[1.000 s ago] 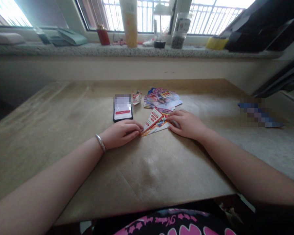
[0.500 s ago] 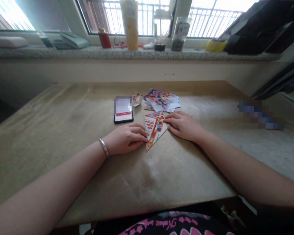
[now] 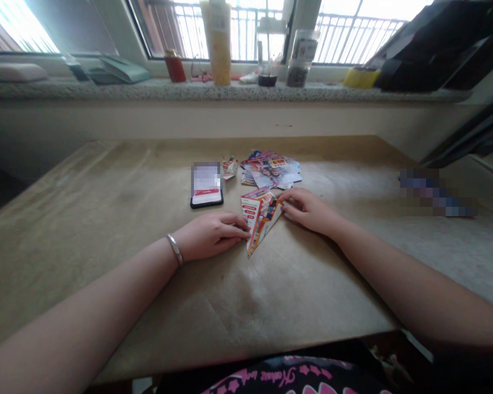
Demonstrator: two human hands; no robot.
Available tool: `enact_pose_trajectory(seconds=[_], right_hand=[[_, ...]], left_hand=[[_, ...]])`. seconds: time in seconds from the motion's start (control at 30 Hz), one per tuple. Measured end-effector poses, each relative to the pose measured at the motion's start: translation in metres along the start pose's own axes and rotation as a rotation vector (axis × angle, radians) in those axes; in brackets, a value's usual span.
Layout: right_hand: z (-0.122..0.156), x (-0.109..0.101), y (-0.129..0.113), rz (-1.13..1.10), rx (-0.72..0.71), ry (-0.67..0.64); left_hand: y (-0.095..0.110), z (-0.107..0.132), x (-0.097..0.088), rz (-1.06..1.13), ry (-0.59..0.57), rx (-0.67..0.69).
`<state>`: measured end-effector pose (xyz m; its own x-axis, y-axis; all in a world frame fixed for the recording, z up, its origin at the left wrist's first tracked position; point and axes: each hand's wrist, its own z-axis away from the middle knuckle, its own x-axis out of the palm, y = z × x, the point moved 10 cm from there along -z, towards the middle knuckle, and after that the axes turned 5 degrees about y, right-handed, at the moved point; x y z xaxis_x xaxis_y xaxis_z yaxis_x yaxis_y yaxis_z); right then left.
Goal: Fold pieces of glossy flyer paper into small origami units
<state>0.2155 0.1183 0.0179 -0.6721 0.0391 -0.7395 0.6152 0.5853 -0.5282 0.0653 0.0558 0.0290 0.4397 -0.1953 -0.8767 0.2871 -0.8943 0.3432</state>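
Observation:
A folded colourful flyer [image 3: 259, 218] lies on the brown table [image 3: 107, 219], shaped as a narrow triangle pointing toward me. My left hand [image 3: 211, 235], with a silver bracelet on the wrist, rests palm down with its fingertips pressing the flyer's left edge. My right hand [image 3: 310, 210] presses the flyer's upper right edge with its fingers together. Behind the flyer lies a stack of similar printed flyers [image 3: 271, 169]. A small folded paper piece [image 3: 229, 167] sits beside the stack.
A black phone [image 3: 206, 185] with a lit screen lies just behind my left hand. A blurred blue object [image 3: 435, 192] lies at the right. The stone windowsill [image 3: 107, 90] carries a tall yellow bottle [image 3: 219, 41], a red cup [image 3: 175, 65], jars and a yellow sponge [image 3: 361, 76].
The folded flyer has turned from lying flat and pointing left to pointing toward me, and it looks narrower. Both hands shifted slightly with it and stay pressed on its edges.

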Motion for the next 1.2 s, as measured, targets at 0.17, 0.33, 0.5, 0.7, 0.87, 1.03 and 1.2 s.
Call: enact_pose_trajectory(seconds=[0.17, 0.33, 0.5, 0.7, 0.87, 1.03, 1.2], right_hand=[[0.003, -0.004, 0.01, -0.109, 0.124, -0.005], [0.004, -0.005, 0.002, -0.108, 0.089, -0.065], [0.006, -0.001, -0.014, 0.016, -0.05, -0.144], [0.011, 0.012, -0.018, 0.156, -0.199, -0.24], [0.014, 0.02, -0.013, 0.213, -0.197, -0.294], [0.017, 0.026, -0.018, 0.171, -0.218, -0.356], [0.021, 0.034, -0.034, 0.108, -0.323, -0.414]], left_hand=[[-0.001, 0.001, 0.001, -0.001, -0.011, -0.003], [0.0, 0.002, 0.001, -0.024, -0.014, 0.008], [0.005, 0.0, 0.001, -0.065, -0.029, 0.024], [0.012, -0.001, 0.005, -0.082, -0.046, 0.051], [0.008, -0.002, 0.005, -0.085, -0.03, 0.006], [-0.002, -0.003, 0.001, -0.138, 0.015, -0.074], [-0.016, -0.001, 0.0, -0.239, 0.038, -0.172]])
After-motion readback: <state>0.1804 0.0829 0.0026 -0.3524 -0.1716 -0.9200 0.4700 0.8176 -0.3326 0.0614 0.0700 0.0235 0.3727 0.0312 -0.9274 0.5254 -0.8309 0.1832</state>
